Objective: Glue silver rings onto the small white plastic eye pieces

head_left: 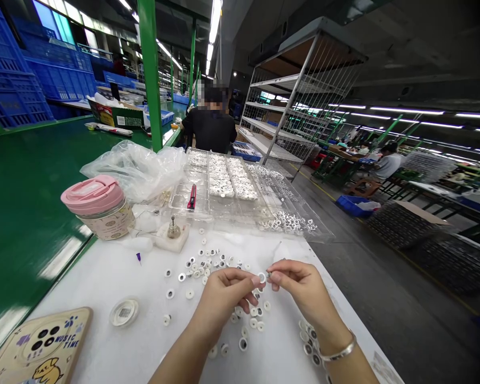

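Observation:
Between thumb and fingers, my left hand (228, 293) pinches a small white ring-shaped part (262, 277). Close beside it my right hand (300, 282) is closed in a pinch on a tiny dark piece (268, 274), too small to name. The two sets of fingertips nearly meet above the white tabletop (124, 269). Around and under my hands lie several loose round white parts (189, 294), some showing dark centres. More of these round parts (312, 346) lie below my right wrist, partly hidden by it.
Clear trays (232, 178) of white parts stand at the back, with a red cutter (192, 196). To the left are a pink-lidded cup (104, 205), a plastic bag (138, 168), a small metal-topped bottle (173, 229), a round dish (124, 311) and a phone (44, 341). A person (210, 122) sits ahead.

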`<state>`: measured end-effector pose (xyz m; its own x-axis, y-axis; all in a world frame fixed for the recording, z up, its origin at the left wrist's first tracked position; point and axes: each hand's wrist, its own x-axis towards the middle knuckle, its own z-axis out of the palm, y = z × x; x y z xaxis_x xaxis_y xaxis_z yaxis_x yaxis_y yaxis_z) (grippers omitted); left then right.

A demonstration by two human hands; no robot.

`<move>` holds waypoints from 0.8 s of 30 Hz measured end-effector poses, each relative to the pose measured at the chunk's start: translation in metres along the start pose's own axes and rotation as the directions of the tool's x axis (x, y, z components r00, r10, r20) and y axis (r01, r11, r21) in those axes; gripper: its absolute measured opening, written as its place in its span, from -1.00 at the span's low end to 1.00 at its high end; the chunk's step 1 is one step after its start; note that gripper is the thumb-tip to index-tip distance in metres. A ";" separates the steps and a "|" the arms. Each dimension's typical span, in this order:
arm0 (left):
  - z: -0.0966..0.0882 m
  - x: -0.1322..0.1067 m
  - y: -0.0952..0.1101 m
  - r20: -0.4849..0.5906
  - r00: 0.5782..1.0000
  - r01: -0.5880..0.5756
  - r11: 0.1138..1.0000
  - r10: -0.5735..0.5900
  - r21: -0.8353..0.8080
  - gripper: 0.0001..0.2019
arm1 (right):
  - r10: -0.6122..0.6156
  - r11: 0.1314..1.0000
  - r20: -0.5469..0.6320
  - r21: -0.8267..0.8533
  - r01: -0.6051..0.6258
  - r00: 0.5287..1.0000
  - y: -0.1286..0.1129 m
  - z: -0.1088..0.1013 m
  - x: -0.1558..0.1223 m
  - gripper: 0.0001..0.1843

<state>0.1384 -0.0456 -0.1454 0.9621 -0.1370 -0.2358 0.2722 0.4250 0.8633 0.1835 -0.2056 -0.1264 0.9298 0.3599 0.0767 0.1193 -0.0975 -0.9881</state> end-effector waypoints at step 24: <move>-0.001 0.000 0.003 0.053 0.985 -0.164 0.986 0.161 0.041 -0.77 | 0.122 0.954 0.054 0.267 -0.133 0.991 -0.001 0.022 -0.003 -0.85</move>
<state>0.1392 -0.0438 -0.1432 0.9911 -0.1135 -0.0696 0.1100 0.4044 0.9079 0.1726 -0.1863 -0.1289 0.9171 0.3952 -0.0522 -0.1025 0.1074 -0.9889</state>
